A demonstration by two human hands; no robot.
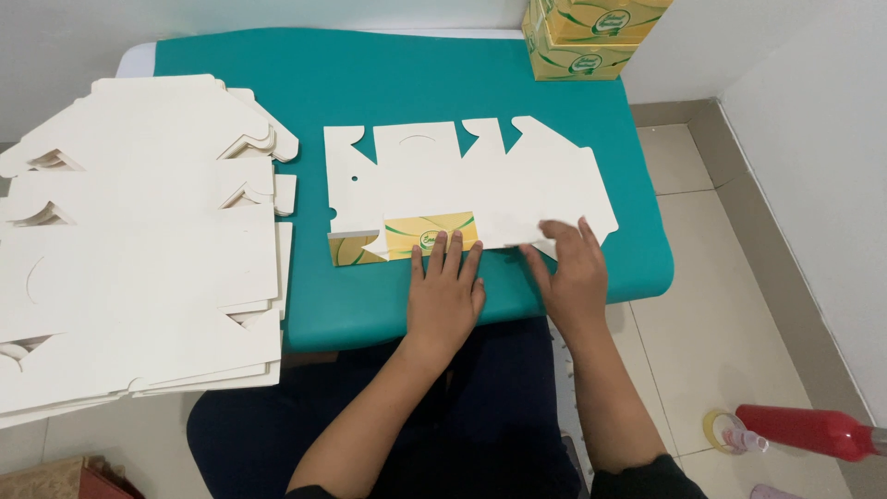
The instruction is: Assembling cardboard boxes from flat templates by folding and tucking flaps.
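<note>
While both hands press one flat carton blank (pixel 462 189) | left hand (pixel 445 288) fingers flat | right hand (pixel 573 277) fingers flat | two yellow boxes (pixel 587 32) stacked

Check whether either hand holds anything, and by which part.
Nothing is gripped: left hand presses flat on the carton blank's folded yellow flap; right hand presses its near right edge.

The stack of flat cartons (pixel 139 249) and the red bottle (pixel 813 432) run off the frame edges.
</note>
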